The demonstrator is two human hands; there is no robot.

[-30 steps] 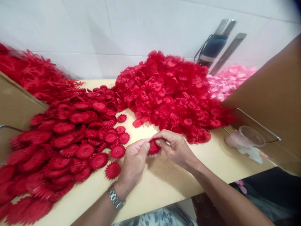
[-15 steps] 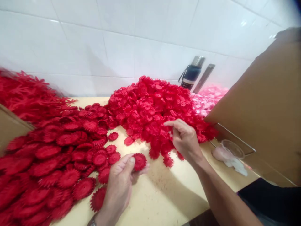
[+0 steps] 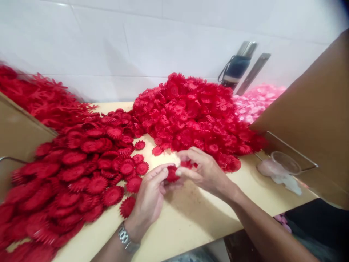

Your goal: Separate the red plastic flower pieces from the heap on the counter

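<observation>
Between the thumb and fingers of my left hand [image 3: 152, 185] is a round red flower piece [image 3: 172, 174] with a toothed edge. My right hand [image 3: 203, 169] has come up against it from the right, its thumb and fingers closed at the piece's edge. Some red also shows between the right thumb and forefinger; whether that is a second piece I cannot tell. To the left spreads a heap of thicker red toothed discs [image 3: 95, 145], several lying loose by my left wrist. Behind my hands rises a mound of thin red flower pieces [image 3: 188, 109].
Red star-shaped cutouts [image 3: 46, 96] lie at the back left, pink pieces [image 3: 255, 102] at the back right. A dark blue flask [image 3: 237, 67] stands near the tiled wall. Cardboard [image 3: 308, 120] walls the right side, beside a clear plastic cup [image 3: 286, 163] and a crumpled bag [image 3: 275, 171].
My right hand has drawn back from the mound toward my left hand and now meets the red piece held there. The view has shifted slightly.
</observation>
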